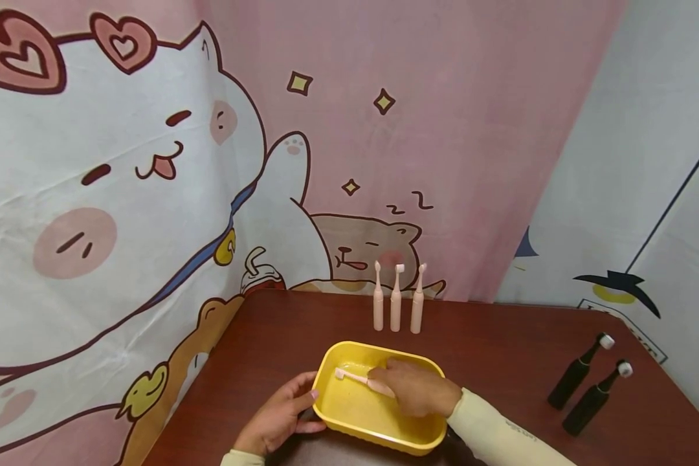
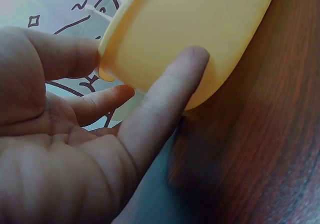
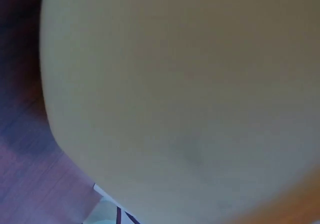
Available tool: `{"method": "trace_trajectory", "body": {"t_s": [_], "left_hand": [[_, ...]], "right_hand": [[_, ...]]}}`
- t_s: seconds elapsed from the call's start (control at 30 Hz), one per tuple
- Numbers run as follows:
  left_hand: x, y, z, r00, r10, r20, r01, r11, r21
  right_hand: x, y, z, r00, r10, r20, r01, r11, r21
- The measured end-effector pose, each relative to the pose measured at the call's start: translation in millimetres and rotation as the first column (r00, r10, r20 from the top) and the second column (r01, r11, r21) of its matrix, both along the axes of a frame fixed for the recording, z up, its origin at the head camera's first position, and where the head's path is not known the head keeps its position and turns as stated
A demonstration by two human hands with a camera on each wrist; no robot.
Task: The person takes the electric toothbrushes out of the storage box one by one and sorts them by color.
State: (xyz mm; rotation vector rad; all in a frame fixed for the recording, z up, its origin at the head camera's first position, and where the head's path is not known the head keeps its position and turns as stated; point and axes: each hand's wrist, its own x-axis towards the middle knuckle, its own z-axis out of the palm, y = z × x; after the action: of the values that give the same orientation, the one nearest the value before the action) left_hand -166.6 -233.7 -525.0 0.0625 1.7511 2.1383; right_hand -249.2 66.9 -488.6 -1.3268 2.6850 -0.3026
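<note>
A yellow plastic basin (image 1: pixel 367 421) sits near the front edge of the table. My left hand (image 1: pixel 281 414) grips its left side; the left wrist view shows the fingers at the rim and one digit along the outer wall of the basin (image 2: pixel 200 28). Inside the basin, my right hand (image 1: pixel 417 386) holds a pale pink electric toothbrush (image 1: pixel 352 377) by its handle, the brush head pointing left. The fingertips are partly hidden behind the hand. In the right wrist view, the blurred basin wall (image 3: pixel 175 83) fills most of the picture, and the toothbrush does not show.
Three pale pink electric toothbrushes (image 1: pixel 395 310) stand upright in a row behind the basin. Two black electric toothbrushes (image 1: pixel 594 401) with white heads stand at the right. A cartoon-printed curtain (image 1: pixel 460 129) hangs behind the dark red-brown wooden table (image 1: pixel 303 323).
</note>
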Motion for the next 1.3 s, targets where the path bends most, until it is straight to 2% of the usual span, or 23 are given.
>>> {"method": "trace_trajectory", "body": {"t_s": [0.17,0.3,0.47,0.57,0.77,0.9,1.1,1.3], "left_hand": [[-0.6,-0.4,-0.2,1.0,-0.003,0.003,0.003,1.0,0.004],[-0.6,-0.7,0.6,1.0,-0.005,0.014,0.005,1.0,0.005],[0.1,0.1,0.3,1.0,-0.001,0.02,0.001,1.0,0.001],[0.7,1.0,0.0,1.0,0.002,0.019,-0.002,1.0,0.003],[1.2,2.5,1.4,1.0,0.003,0.011,-0.003,1.0,0.006],[1.7,2.8,1.5,1.0,0.007,0.009,-0.007,1.0,0.003],[2.6,3.5,1.5,0.999,0.023,0.025,-0.023,1.0,-0.012],[2.6,4.8,4.0,0.999,0.023,0.028,-0.023,1.0,-0.008]], "right_hand": [[-0.3,1.1,4.3,0.997,0.006,0.073,-0.004,1.0,-0.025],[-0.8,2.3,8.7,0.995,0.013,0.1,-0.008,0.998,-0.058],[-2.8,4.4,13.0,0.991,0.06,0.117,-0.042,0.988,-0.15],[-4.8,5.5,13.9,0.988,0.094,0.124,-0.064,0.973,-0.223],[-9.4,7.5,18.7,0.984,0.145,0.099,-0.096,0.917,-0.388],[-13.4,9.2,23.1,0.987,0.148,0.058,-0.103,0.875,-0.473],[-18.7,14.5,29.5,0.994,0.098,0.053,-0.051,0.826,-0.562],[-25.1,25.3,40.6,0.998,0.02,-0.057,-0.052,0.754,-0.655]]}}
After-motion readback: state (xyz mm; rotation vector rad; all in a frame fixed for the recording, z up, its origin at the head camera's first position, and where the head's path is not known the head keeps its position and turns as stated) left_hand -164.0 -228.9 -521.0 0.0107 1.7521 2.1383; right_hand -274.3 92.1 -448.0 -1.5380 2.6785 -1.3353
